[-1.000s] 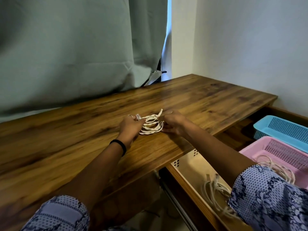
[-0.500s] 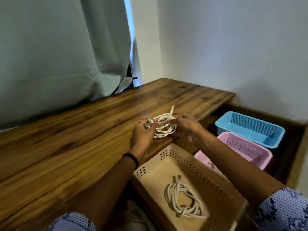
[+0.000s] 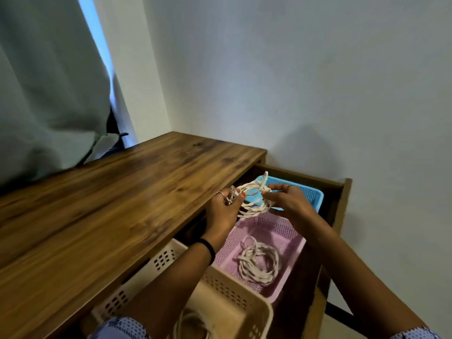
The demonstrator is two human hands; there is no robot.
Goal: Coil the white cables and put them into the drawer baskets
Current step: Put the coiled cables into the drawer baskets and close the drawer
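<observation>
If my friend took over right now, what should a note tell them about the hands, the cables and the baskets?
Left hand and right hand both grip one coiled white cable, held in the air above the blue basket.
The blue basket shows no cable inside.
The pink basket already holds a coil.
The cream basket holds a cable too, partly seen at the bottom edge.
Done: two cables stored.
Left: probably lower the held coil into the blue basket and let go.

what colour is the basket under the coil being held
Blue basket, seen best in the head view.
</observation>
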